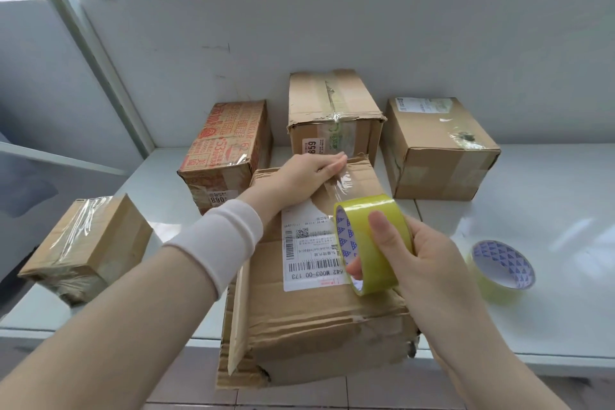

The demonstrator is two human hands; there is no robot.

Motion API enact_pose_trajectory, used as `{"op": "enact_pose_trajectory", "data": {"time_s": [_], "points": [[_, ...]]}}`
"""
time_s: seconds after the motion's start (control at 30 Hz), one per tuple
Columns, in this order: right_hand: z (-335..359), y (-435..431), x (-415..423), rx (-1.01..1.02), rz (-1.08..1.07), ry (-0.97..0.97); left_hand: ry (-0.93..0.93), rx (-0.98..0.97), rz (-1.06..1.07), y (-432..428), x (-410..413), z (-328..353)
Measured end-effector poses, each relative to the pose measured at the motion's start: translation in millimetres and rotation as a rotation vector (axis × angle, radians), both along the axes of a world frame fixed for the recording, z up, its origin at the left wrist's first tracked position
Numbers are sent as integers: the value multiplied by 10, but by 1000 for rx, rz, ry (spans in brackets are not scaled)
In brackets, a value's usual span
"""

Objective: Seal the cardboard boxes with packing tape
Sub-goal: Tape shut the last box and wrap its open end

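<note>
Centre frame: our left hand (pixel 309 176) presses clear tape onto the creased brown cardboard box (pixel 309 319) | right hand (pixel 429 263) grips the light, stiff yellow-green tape roll (pixel 366 240) by its rim | tape sticky, wrinkles easily

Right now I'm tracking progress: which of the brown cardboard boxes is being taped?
The big creased cardboard box nearest the camera, with the white shipping label. The left hand presses clear tape on it while the right hand pulls the yellow-green tape roll; no hand touches the others.
</note>
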State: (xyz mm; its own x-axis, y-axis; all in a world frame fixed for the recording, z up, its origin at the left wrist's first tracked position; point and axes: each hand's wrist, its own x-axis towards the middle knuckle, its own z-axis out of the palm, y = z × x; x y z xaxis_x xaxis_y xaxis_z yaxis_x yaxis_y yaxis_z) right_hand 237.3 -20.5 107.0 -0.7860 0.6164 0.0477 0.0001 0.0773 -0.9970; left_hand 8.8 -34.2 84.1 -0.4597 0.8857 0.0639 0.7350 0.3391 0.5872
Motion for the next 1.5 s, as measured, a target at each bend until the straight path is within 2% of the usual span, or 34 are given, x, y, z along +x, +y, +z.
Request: {"op": "enact_pose_trajectory", "data": {"time_s": [0.13, 0.27, 0.43, 0.53, 0.63, 0.73, 0.83, 0.97, 1.13, 1.27, 1.33, 1.43, 1.5], "points": [[-212, -27, 140, 127, 58, 20, -29, -67, 33, 14, -49, -37], [-236, -26, 197, 119, 54, 67, -42, -77, 66, 51, -30, -48], [-86, -111, 466, 51, -95, 108, -28, -66, 109, 82, -11, -44], [-211, -196, 589, 67, -4, 155, -33, -77, 115, 56, -1, -45], [-271, -197, 586, 109, 9, 107, -18, -94, 112, 53, 15, -25], [-164, -236, 650, 25, -46, 94, -40, -87, 118, 66, 25, -27], [-163, -391, 819, -27, -79, -21, -43, -80, 109, 64, 35, -37], [-487, -505, 954, -30, -111, -163, -6, -101, 77, 45, 21, -50], [-745, -541, 860, 16, -120, -191, 39, -123, 11, -9, 20, -57], [-776, -536, 866, -11, -119, -166, 13, -36, -70, -404, 465, 125], [-769, -514, 884, -12, -97, -155, 81, -29, -108, -854, 761, 101], [-730, -515, 884, 25, -61, -145, 432, -58, -164, -1478, 1038, -203], [-705, -543, 882, 61, -23, -152, 377, 42, -124, -1597, 1092, -382]]}}
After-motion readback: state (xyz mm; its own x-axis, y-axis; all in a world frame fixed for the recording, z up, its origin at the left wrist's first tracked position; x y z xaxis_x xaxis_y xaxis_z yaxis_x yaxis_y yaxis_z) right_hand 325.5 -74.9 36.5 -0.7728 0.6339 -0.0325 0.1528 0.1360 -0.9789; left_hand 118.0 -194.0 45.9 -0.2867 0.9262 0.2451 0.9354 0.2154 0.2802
